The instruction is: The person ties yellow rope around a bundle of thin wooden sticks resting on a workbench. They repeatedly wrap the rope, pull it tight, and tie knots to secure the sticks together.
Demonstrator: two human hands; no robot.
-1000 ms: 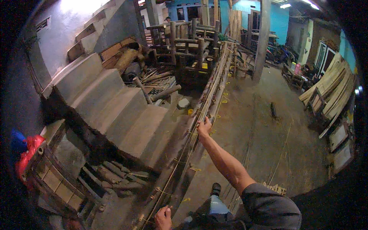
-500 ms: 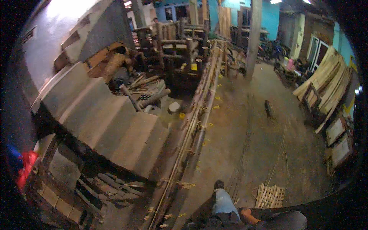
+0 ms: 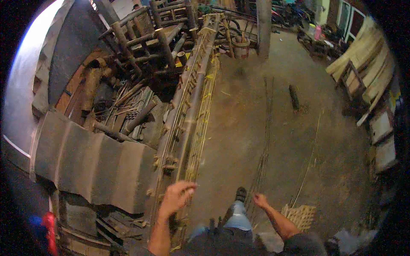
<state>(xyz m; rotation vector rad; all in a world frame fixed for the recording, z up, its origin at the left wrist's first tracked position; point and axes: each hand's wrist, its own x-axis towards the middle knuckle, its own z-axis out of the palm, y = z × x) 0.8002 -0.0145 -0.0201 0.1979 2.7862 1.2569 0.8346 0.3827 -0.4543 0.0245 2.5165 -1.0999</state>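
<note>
My left hand (image 3: 176,198) hovers over the near end of a long rack of bamboo poles (image 3: 199,89), its fingers loosely bent and apart, with nothing visible in them. Thin pale strips (image 3: 204,115) run lengthwise along the rack, with short pegs or ties along it. To the right of my leg, my right hand (image 3: 260,200) is low with its fingers folded in. Whether it holds anything is hidden. Long dark thin strands (image 3: 265,141) lie on the floor near that hand. Beside my right forearm is a woven lattice piece (image 3: 302,215) of pale strips.
Corrugated sheets (image 3: 92,160) lie left of the rack, with stacked poles (image 3: 121,115) behind them. A wooden post (image 3: 263,30) stands at the far end. On the floor rests a short dark log (image 3: 294,97). Pale boards (image 3: 363,64) lean at the right.
My left hand has come into view over the rack. The right hand has moved forward, away from my body. My view has shifted forward and tilted further down along the rack.
</note>
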